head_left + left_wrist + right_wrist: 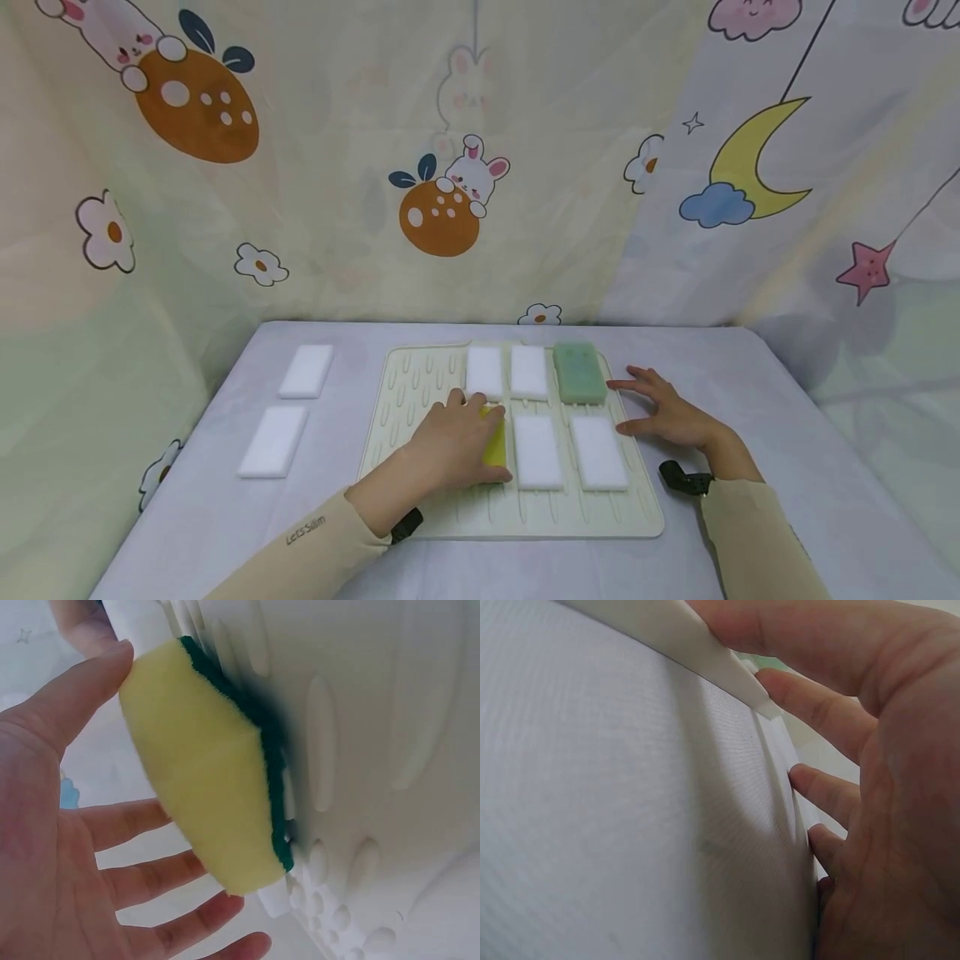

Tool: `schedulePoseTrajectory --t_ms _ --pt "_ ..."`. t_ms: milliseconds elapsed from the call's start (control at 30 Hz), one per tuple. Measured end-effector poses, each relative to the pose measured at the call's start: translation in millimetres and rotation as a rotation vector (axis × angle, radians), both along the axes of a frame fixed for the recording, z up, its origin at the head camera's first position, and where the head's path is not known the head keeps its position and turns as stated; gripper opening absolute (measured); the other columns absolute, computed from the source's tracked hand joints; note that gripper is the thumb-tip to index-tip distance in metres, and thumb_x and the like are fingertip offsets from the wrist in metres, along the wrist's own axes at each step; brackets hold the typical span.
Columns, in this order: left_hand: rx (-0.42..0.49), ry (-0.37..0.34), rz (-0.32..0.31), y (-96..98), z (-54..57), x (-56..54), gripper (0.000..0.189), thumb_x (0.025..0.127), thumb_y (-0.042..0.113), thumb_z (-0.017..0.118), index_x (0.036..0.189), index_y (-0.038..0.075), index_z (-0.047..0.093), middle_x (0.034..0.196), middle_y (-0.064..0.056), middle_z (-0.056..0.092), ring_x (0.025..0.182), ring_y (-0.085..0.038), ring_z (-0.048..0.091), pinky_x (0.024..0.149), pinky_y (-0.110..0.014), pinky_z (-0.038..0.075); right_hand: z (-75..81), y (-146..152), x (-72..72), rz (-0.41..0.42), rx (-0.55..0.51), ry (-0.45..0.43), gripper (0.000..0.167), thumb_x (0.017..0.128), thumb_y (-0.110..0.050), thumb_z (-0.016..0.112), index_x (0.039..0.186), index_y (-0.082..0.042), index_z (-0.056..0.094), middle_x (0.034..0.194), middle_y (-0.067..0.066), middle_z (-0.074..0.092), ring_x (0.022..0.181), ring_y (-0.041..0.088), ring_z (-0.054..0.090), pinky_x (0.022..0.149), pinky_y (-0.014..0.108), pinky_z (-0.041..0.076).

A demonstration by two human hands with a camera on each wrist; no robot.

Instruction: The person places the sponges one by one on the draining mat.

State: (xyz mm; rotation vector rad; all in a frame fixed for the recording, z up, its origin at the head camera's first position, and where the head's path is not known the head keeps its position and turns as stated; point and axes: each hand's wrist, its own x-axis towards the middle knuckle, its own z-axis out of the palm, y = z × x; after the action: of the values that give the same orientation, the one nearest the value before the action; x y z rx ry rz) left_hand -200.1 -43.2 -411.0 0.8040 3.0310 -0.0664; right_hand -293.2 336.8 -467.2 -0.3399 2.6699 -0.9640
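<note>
My left hand grips a yellow scrub sponge between thumb and fingertips. The sponge bends a little, its dark green scouring side facing the cream ribbed mat. In the head view the hand covers much of it. My right hand is at the mat's right edge, fingers spread; its fingertips are at the rim in the right wrist view. On the mat lie white sponge blocks, two in the front row and two in the back, and a green sponge at the back right corner.
Two more white blocks, one behind and one in front, lie on the white tablecloth left of the mat. A printed curtain hangs behind the table and along its sides.
</note>
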Motion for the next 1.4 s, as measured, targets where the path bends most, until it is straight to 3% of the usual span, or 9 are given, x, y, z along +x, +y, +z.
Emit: schedulePoseTrajectory --t_ms 267,600,833,1100,1400 --pt "0.037 -0.025 0.016 -12.5 6.2 1.4 0.089 0.081 0.081 0.066 0.149 0.023 0.054 0.143 -0.007 0.056 0.124 -0.035 0.054 0.085 -0.046 0.054 -1.8 2.1 -0.8 0.005 -0.007 0.004 0.083 0.077 -0.042 0.089 0.151 -0.025 0.053 0.173 0.017 0.009 0.158 0.049 -0.010 0.112 0.085 0.004" --pt "0.059 -0.020 0.065 -41.5 18.5 3.5 0.089 0.083 0.078 0.066 0.153 0.024 0.051 0.151 -0.005 0.053 0.132 -0.035 0.053 0.094 -0.048 0.054 -1.3 3.1 1.7 0.013 -0.010 0.008 0.083 0.078 -0.042 0.088 0.151 -0.027 0.053 0.173 0.016 0.009 0.158 0.049 -0.010 0.112 0.085 0.004" --pt "0.106 0.018 0.082 -66.2 24.0 6.8 0.079 0.088 0.064 0.072 0.151 0.020 0.053 0.147 -0.006 0.056 0.128 -0.035 0.055 0.090 -0.047 0.056 -1.0 2.6 1.0 0.015 0.010 0.019 0.083 0.079 -0.043 0.087 0.152 -0.026 0.052 0.173 0.016 0.010 0.158 0.049 -0.009 0.112 0.085 0.005" --pt "0.103 0.079 0.092 -92.7 18.1 7.1 0.066 0.091 0.049 0.074 0.147 0.018 0.057 0.141 -0.007 0.059 0.125 -0.035 0.058 0.087 -0.047 0.057 0.3 1.5 0.3 0.020 0.010 0.022 0.082 0.079 -0.042 0.087 0.151 -0.025 0.052 0.173 0.017 0.010 0.158 0.049 -0.008 0.112 0.085 0.005" --pt "0.112 0.084 0.123 -115.9 19.7 7.5 0.060 0.093 0.037 0.075 0.146 0.015 0.058 0.141 -0.011 0.060 0.125 -0.039 0.059 0.091 -0.052 0.057 0.3 1.9 0.5 0.015 0.001 0.019 0.084 0.078 -0.044 0.088 0.152 -0.025 0.052 0.173 0.017 0.010 0.158 0.049 -0.010 0.112 0.085 0.004"
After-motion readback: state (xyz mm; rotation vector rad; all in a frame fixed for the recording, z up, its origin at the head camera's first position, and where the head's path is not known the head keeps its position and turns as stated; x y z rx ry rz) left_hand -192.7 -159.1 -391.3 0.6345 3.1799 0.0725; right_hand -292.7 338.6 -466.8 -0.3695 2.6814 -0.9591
